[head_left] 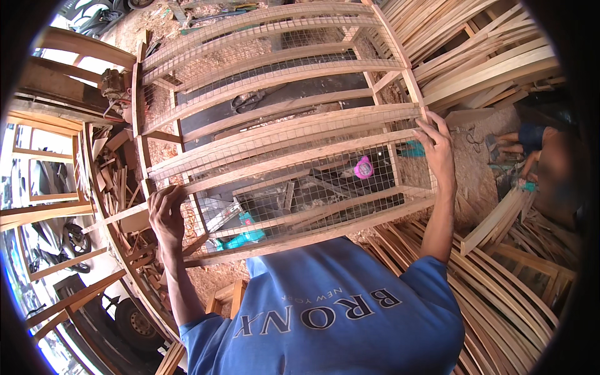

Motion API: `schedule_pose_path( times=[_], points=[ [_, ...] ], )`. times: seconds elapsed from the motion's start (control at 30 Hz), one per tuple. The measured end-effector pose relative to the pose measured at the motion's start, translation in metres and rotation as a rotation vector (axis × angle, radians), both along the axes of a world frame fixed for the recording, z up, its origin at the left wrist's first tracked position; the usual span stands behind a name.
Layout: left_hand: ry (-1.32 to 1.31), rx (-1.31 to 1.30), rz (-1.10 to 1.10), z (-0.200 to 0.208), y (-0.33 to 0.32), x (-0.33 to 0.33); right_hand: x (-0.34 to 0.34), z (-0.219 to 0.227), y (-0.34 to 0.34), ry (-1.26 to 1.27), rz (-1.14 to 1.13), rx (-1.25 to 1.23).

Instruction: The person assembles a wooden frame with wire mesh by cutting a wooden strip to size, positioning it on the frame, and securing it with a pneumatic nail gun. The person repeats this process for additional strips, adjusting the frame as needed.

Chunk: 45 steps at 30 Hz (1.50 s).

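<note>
A large slatted wooden frame (275,74) covered with wire mesh stands before me. Across its near part lies a long, thin wooden strip (300,155), its left end sticking out past the frame. My left hand (167,215) curls its fingers over this strip at the frame's left side. At the right side, my right hand (437,142) pinches the strip's other end between thumb and fingers, close to the corner rail. Beneath the mesh, a pink round tape measure (363,167) and a teal power tool (242,234) show through.
Long wooden strips (481,69) are piled at the far right, and more strips (500,300) lie at the near right. Another person (531,140) crouches on the right beside cut wood. Motorcycles (59,240) stand at the left. Sawdust and wood scraps cover the floor.
</note>
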State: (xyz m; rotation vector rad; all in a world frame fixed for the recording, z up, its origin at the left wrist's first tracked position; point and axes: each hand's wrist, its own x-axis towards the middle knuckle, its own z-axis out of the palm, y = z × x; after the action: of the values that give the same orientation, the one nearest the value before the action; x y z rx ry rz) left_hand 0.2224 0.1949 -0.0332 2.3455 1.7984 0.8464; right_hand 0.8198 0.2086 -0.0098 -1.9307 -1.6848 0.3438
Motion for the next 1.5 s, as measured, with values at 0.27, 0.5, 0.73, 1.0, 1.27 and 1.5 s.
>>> schedule_pose_path(
  times=[0.27,0.5,0.73,1.0,1.27,1.5],
  points=[
    [-0.038,0.024,0.016,-0.002,-0.005,-0.001,0.001,0.001,-0.002,-0.055,0.015,0.020],
    [0.005,0.009,0.019,0.006,-0.002,-0.003,-0.003,0.001,-0.003,0.021,0.026,0.067],
    [-0.012,0.009,0.045,0.004,0.000,-0.002,0.000,-0.003,0.001,-0.017,0.034,0.103],
    [-0.037,0.007,0.058,0.002,0.005,-0.002,-0.001,-0.002,0.004,-0.035,0.006,0.094],
    [-0.041,-0.010,0.060,0.002,0.008,-0.004,-0.010,0.000,0.004,-0.031,-0.068,0.096],
    [-0.067,-0.013,0.043,0.003,0.011,0.004,-0.002,0.002,0.006,0.000,-0.124,0.061]
  ],
)
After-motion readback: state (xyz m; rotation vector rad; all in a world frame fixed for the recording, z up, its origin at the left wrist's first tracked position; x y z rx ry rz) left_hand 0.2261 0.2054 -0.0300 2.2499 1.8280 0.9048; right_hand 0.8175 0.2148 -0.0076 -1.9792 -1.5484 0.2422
